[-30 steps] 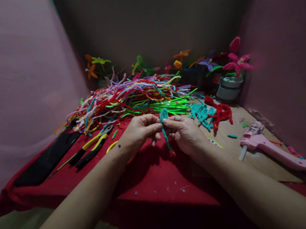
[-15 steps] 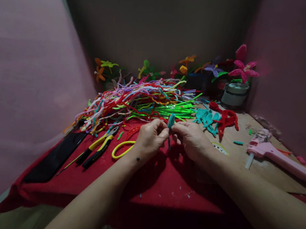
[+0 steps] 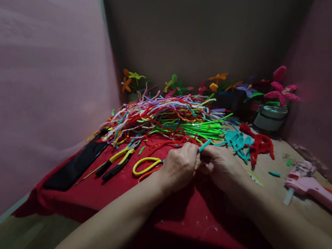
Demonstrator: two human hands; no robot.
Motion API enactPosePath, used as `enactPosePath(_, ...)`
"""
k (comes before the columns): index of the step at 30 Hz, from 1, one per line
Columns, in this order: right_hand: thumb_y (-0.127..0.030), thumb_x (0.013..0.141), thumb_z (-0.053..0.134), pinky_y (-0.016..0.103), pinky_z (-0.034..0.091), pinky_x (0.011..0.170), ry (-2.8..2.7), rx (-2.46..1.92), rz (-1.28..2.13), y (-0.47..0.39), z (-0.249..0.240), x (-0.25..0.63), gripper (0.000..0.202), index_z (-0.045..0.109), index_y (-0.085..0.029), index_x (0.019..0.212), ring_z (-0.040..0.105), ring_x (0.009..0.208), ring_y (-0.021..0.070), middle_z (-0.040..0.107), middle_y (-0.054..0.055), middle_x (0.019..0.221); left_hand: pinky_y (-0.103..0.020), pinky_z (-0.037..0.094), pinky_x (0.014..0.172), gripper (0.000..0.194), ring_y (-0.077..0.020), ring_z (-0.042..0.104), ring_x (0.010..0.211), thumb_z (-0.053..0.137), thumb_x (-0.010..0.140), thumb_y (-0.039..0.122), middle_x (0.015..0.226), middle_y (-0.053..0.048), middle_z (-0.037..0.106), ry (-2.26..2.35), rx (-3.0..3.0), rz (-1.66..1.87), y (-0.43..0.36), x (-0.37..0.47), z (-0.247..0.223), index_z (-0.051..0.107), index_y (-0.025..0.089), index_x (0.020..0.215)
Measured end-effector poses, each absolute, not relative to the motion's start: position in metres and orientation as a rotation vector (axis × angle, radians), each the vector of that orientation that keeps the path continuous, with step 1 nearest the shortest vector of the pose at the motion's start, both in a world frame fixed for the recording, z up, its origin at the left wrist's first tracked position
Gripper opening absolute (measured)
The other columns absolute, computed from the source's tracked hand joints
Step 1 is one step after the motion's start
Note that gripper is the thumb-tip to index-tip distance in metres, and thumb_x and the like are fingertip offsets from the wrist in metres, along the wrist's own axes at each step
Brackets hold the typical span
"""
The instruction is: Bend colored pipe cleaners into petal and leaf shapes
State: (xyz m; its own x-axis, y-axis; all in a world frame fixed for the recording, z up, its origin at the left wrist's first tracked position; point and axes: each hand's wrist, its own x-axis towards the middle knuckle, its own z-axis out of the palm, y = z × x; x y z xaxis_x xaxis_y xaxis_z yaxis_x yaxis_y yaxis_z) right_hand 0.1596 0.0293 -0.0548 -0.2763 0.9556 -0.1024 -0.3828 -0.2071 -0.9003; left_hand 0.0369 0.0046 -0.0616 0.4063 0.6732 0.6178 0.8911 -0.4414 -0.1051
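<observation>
My left hand (image 3: 179,167) and my right hand (image 3: 222,168) meet above a red cloth (image 3: 156,204), both pinched on a teal pipe-cleaner piece (image 3: 205,145) folded into a narrow loop. Only the tip of the loop shows above my fingers; the rest is hidden between the hands. A pile of finished teal loops (image 3: 235,140) and a bunch of red ones (image 3: 260,146) lie just beyond my right hand.
A big heap of mixed-colour pipe cleaners (image 3: 166,118) covers the back. Yellow-handled pliers (image 3: 117,159), yellow scissors (image 3: 145,164) and a black sheath (image 3: 73,165) lie left. A pink glue gun (image 3: 312,187) lies right. Pipe-cleaner flowers (image 3: 280,92) in pots line the wall.
The camera view has shifted, so everything sits further right and lower. The teal loop, broad and upright before, is now squeezed narrow and tilted between my closed fingers.
</observation>
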Motion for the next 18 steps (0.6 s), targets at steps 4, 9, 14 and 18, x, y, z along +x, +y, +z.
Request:
enactPosePath(4, -0.011, 0.051, 0.051, 0.019, 0.024, 0.033, -0.832, -0.86, 1.854, 0.028, -0.053, 0.156, 0.012, 0.042, -0.016, 0.047, 0.035, 0.038, 0.0062, 0.039, -0.004, 0.043, -0.025, 0.033, 0.042, 0.021, -0.0157, 0.052, 0.055, 0.031, 0.088, 0.019, 0.069, -0.005, 0.054, -1.288, -2.164, -0.562, 0.002, 0.04, -0.063, 0.049, 0.014, 0.079)
enactPosePath(9, -0.01, 0.051, 0.048, 0.02, 0.021, 0.033, -0.868, -0.894, 1.843, 0.026, -0.046, 0.156, 0.016, 0.036, -0.018, 0.044, 0.032, 0.036, 0.0055, 0.034, -0.004, 0.04, -0.026, 0.038, 0.048, 0.021, -0.0166, 0.055, 0.062, 0.03, 0.088, 0.02, 0.072, -0.007, 0.057, -1.373, -2.244, -0.722, -0.002, 0.043, -0.056, 0.049, 0.014, 0.082)
enactPosePath(14, -0.015, 0.058, 0.052, 0.021, 0.025, 0.037, -1.156, -0.839, 1.634, 0.027, -0.051, 0.162, 0.007, 0.046, -0.017, 0.053, 0.033, 0.038, 0.0054, 0.038, -0.005, 0.044, -0.025, 0.042, 0.061, 0.013, -0.0143, 0.057, 0.066, 0.037, 0.085, 0.02, 0.075, -0.004, 0.061, -1.602, -2.346, -1.074, -0.002, 0.042, -0.053, 0.049, 0.017, 0.084)
enactPosePath(18, -0.014, 0.059, 0.052, 0.02, 0.023, 0.038, -1.388, -1.013, 1.406, 0.028, -0.052, 0.167, 0.003, 0.05, -0.016, 0.056, 0.034, 0.039, 0.0054, 0.041, -0.005, 0.045, -0.027, 0.04, 0.06, 0.011, -0.0156, 0.055, 0.065, 0.04, 0.082, 0.018, 0.073, -0.005, 0.06, -1.736, -2.376, -1.139, -0.001, 0.041, -0.054, 0.051, 0.017, 0.081)
